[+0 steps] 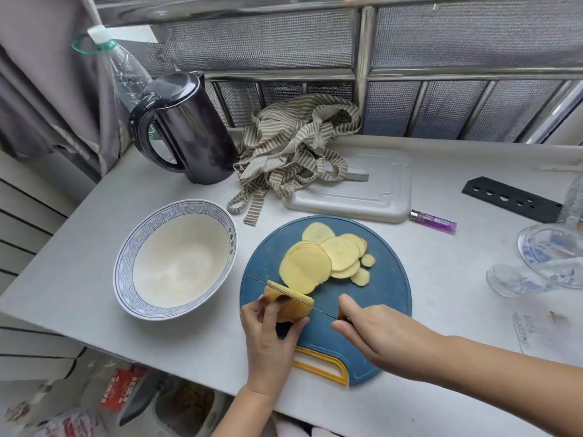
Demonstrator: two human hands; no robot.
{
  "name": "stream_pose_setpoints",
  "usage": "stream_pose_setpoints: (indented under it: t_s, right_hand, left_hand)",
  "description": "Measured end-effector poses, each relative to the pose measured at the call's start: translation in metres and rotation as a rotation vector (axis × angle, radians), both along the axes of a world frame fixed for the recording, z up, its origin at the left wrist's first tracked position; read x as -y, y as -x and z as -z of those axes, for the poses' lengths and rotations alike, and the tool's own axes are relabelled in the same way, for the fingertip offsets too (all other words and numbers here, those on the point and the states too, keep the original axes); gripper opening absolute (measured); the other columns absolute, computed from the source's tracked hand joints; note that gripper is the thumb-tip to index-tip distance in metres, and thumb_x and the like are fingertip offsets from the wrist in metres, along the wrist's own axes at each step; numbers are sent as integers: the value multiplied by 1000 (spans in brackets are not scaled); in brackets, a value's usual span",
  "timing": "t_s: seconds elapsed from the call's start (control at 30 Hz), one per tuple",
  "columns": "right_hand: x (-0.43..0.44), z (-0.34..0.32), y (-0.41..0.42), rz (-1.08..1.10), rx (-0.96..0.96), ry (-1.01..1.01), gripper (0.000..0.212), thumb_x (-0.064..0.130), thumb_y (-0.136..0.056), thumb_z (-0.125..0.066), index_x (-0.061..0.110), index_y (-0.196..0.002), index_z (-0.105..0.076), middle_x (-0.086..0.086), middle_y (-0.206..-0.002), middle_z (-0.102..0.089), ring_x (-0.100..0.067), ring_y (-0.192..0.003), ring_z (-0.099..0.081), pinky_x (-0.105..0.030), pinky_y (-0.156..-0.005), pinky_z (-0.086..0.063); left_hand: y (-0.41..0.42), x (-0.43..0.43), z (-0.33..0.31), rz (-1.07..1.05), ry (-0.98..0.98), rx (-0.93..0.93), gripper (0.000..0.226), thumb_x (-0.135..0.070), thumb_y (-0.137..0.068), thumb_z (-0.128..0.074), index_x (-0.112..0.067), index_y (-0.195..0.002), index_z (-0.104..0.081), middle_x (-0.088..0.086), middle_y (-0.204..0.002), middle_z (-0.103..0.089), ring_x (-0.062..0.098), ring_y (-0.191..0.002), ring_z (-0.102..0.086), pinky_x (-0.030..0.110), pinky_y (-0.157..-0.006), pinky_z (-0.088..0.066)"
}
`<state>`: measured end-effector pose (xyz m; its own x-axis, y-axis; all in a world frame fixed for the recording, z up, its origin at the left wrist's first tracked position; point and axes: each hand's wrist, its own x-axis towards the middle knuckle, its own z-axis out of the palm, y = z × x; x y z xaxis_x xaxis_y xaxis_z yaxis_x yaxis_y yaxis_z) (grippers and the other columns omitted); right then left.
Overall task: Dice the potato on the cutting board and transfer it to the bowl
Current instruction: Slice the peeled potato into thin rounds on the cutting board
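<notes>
Potato (296, 310) under knife (325, 312), slices (315, 263) heaped behind, bowl (176, 263) alongside.

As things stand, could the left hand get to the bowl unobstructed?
Probably yes. The bowl sits just left of the left hand, with only bare counter between them, though that hand grips the potato piece.

A person's left hand (268, 337) grips the uncut end of a potato (288, 307) on the round blue cutting board (383, 294). The right hand (378, 334) holds a knife (315, 307), its blade set across the potato. Cut slices (328, 258) lie fanned on the board's far half. A white bowl (176, 263) stands just left of the board. A black kettle (186, 127), a striped cloth (293, 146) and a purple lighter (432, 221) lie beyond it on the counter (189, 345).
</notes>
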<state>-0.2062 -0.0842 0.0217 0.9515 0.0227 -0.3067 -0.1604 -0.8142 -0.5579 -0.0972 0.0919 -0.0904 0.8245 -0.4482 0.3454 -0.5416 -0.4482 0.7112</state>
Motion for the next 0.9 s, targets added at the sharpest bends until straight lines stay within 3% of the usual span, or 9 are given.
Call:
stream_pose_setpoints:
  t_s: [0.23, 0.43, 0.77, 0.9]
  right_hand:
    - [3, 2, -1, -5, -6, -8, 30, 49, -101, -21, 21, -97, -31, -4, -74, -53, -25, -66, -48, -43, -66, -41]
    - [4, 3, 0, 0, -28, -27, 32, 49, -101, -21, 19, -95, -31, -6, -71, -50, -26, -64, -44, -45, -65, -40]
    - [3, 7, -2, -51, -59, 7, 29, 47, -101, -19, 21, -90, -25, -2, -63, -40, -23, -56, -35, -40, -60, -34]
    - [0, 11, -4, -50, -68, 22, 26, 46, -102, -19, 23, -90, -23, -2, -64, -41, -21, -55, -36, -38, -58, -34]
  left_hand:
    - [-1, 0, -2, 17, -17, 6, 48, -53, -76, -61, -51, -120, -41, -15, -110, -26, 9, -106, -37, 29, -90, -41]
    - [-1, 0, -2, 11, -16, 30, 61, -39, -73, -80, -51, -117, -40, -17, -109, -25, 6, -103, -37, 25, -88, -40]
    - [-5, -3, -2, 34, -23, 50, 65, -32, -68, -79, -48, -117, -39, -13, -110, -29, 8, -102, -39, 18, -87, -37]
    - [-6, -3, -1, 39, -21, 36, 47, -49, -74, -76, -40, -111, -48, -16, -110, -26, 11, -103, -41, 22, -87, -41]
